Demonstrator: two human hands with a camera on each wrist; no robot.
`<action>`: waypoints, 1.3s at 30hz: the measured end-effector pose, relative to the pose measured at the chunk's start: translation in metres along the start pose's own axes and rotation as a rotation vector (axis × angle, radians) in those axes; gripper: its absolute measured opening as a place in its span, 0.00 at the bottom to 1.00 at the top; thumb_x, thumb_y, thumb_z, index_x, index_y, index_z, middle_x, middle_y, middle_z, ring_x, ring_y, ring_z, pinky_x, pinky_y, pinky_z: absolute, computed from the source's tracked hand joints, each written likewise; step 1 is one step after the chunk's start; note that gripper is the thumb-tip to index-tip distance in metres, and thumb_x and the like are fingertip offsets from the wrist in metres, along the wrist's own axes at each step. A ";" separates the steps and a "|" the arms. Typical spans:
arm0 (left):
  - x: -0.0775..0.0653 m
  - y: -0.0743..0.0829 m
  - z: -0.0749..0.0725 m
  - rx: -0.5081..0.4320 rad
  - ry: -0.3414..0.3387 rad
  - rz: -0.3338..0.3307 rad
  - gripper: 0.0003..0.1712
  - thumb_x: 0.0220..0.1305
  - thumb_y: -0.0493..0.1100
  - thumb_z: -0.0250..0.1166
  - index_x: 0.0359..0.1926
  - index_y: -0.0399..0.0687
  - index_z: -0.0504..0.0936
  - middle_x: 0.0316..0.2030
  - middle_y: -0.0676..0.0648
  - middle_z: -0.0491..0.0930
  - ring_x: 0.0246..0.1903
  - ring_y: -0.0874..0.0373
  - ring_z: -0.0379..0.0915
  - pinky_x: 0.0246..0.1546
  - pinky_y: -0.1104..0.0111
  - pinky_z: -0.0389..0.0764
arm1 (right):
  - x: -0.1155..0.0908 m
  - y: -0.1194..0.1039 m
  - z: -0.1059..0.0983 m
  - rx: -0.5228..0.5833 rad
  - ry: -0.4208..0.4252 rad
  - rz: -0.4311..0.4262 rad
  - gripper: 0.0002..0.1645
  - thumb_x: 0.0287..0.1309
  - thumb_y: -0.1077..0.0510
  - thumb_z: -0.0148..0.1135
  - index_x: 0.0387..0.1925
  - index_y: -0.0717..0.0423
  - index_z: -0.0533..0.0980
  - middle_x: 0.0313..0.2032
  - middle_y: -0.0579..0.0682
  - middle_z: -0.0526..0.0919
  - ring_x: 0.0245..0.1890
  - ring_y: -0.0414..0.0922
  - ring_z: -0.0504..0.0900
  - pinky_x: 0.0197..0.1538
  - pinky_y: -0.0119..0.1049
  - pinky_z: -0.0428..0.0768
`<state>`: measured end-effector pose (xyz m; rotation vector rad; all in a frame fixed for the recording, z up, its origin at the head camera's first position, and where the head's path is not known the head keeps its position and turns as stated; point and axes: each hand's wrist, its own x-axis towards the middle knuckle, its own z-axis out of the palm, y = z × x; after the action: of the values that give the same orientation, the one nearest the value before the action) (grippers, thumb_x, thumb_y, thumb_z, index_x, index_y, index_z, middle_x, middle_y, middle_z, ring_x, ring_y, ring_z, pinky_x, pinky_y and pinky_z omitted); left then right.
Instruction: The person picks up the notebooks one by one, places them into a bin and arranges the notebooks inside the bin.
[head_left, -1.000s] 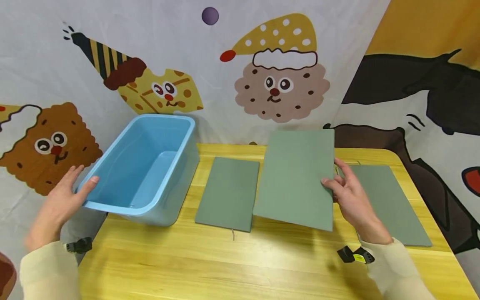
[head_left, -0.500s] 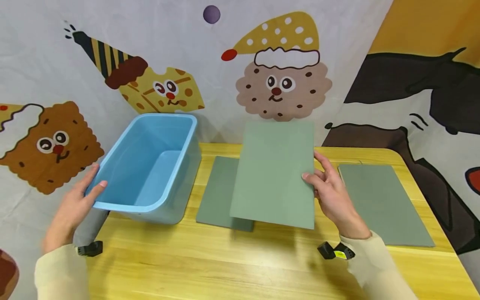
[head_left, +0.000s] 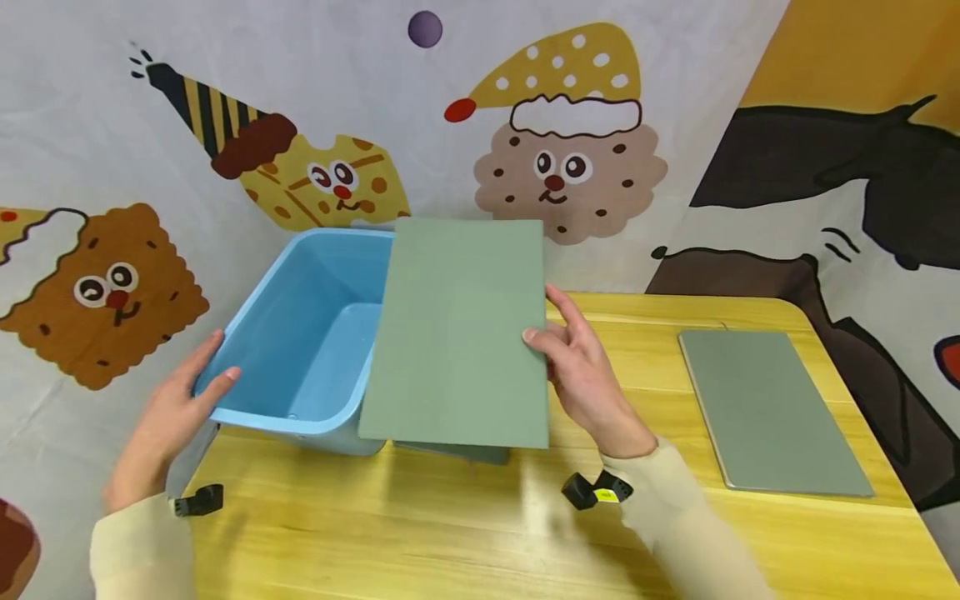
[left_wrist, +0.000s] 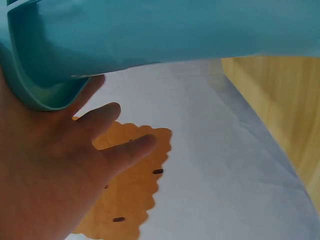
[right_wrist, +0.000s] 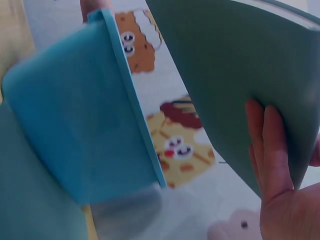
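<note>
My right hand (head_left: 588, 375) grips the right edge of a plain green notebook (head_left: 461, 333), thumb on the front and fingers behind. It is raised and tilted, and in the head view it covers part of the right side of a light blue plastic tub (head_left: 300, 333). In the right wrist view, pale pages show along the notebook's (right_wrist: 240, 65) upper edge. My left hand (head_left: 168, 417) rests against the tub's near left corner, thumb over the rim, fingers fairly straight along the outside. A second green notebook (head_left: 457, 452) lies beneath the held one, mostly hidden.
A third green notebook (head_left: 772, 408) lies at the right of the yellow wooden table (head_left: 465, 533). Behind the table hangs a pale cloth (head_left: 442, 125) with cartoon cookies and cheese. The tub stands at the table's left side.
My right hand has carried the notebook left, from between the two lying notebooks to beside the tub. My left hand has shifted right, and the tub's near left corner has moved right with it.
</note>
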<state>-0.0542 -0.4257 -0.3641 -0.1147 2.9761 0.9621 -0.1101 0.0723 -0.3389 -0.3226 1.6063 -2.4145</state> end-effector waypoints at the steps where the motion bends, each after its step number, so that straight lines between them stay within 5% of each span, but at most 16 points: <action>1: 0.001 0.001 -0.002 0.006 -0.002 0.006 0.43 0.80 0.55 0.51 0.84 0.52 0.40 0.80 0.29 0.40 0.71 0.16 0.43 0.59 0.19 0.49 | 0.003 0.001 0.008 0.006 -0.009 -0.001 0.42 0.71 0.68 0.53 0.81 0.51 0.51 0.41 0.46 0.88 0.29 0.40 0.87 0.33 0.32 0.85; 7: 0.011 0.009 -0.014 0.045 0.028 0.067 0.40 0.83 0.55 0.43 0.81 0.33 0.48 0.80 0.30 0.41 0.72 0.17 0.44 0.62 0.21 0.49 | 0.021 0.015 0.051 0.014 -0.059 0.003 0.43 0.70 0.65 0.56 0.81 0.47 0.54 0.49 0.55 0.85 0.30 0.41 0.87 0.32 0.33 0.84; 13: 0.014 0.011 -0.010 -0.026 -0.008 0.060 0.37 0.85 0.55 0.29 0.83 0.44 0.34 0.80 0.30 0.34 0.76 0.21 0.32 0.68 0.25 0.35 | 0.041 0.028 0.088 0.043 -0.064 0.034 0.44 0.70 0.64 0.56 0.81 0.46 0.52 0.51 0.61 0.82 0.31 0.42 0.86 0.33 0.35 0.86; 17: 0.014 0.011 -0.007 0.003 -0.011 0.098 0.34 0.85 0.54 0.25 0.83 0.48 0.33 0.81 0.35 0.31 0.78 0.28 0.26 0.72 0.30 0.31 | 0.058 0.034 0.106 0.018 -0.080 0.018 0.42 0.73 0.64 0.54 0.81 0.45 0.50 0.55 0.64 0.81 0.34 0.44 0.86 0.33 0.36 0.86; 22: 0.015 0.013 -0.006 0.023 -0.010 0.088 0.34 0.85 0.55 0.24 0.84 0.50 0.34 0.82 0.38 0.31 0.78 0.27 0.27 0.70 0.28 0.32 | 0.078 0.046 0.127 -0.105 -0.064 0.012 0.49 0.74 0.63 0.52 0.84 0.43 0.40 0.60 0.64 0.79 0.34 0.46 0.85 0.31 0.35 0.83; 25: 0.014 0.013 -0.006 0.026 -0.013 0.080 0.34 0.85 0.55 0.24 0.84 0.51 0.34 0.82 0.38 0.31 0.78 0.26 0.28 0.70 0.27 0.32 | 0.086 0.054 0.142 -0.294 -0.057 -0.009 0.52 0.73 0.63 0.51 0.84 0.46 0.33 0.74 0.61 0.67 0.49 0.45 0.84 0.47 0.36 0.83; 29: 0.013 0.012 -0.004 0.035 -0.009 0.087 0.34 0.85 0.55 0.24 0.84 0.50 0.34 0.82 0.37 0.32 0.78 0.27 0.28 0.71 0.29 0.32 | 0.094 0.058 0.161 -0.579 -0.086 -0.005 0.52 0.76 0.60 0.51 0.83 0.49 0.28 0.43 0.53 0.87 0.28 0.40 0.81 0.32 0.32 0.79; 32: 0.014 0.013 -0.002 0.039 -0.006 0.101 0.34 0.85 0.55 0.24 0.84 0.48 0.35 0.82 0.36 0.32 0.79 0.29 0.28 0.72 0.30 0.32 | 0.097 0.060 0.170 -0.720 -0.110 0.038 0.53 0.77 0.59 0.51 0.82 0.48 0.26 0.11 0.46 0.65 0.08 0.40 0.58 0.14 0.33 0.60; 39: 0.017 0.015 0.001 0.037 -0.001 0.124 0.34 0.86 0.54 0.25 0.84 0.46 0.37 0.82 0.37 0.34 0.79 0.30 0.29 0.73 0.32 0.32 | 0.104 0.066 0.181 -0.838 -0.146 0.125 0.51 0.78 0.58 0.50 0.82 0.52 0.27 0.10 0.45 0.63 0.07 0.40 0.55 0.13 0.33 0.55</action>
<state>-0.0722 -0.4137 -0.3570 0.0725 3.0288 0.9168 -0.1500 -0.1427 -0.3255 -0.4907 2.3915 -1.4710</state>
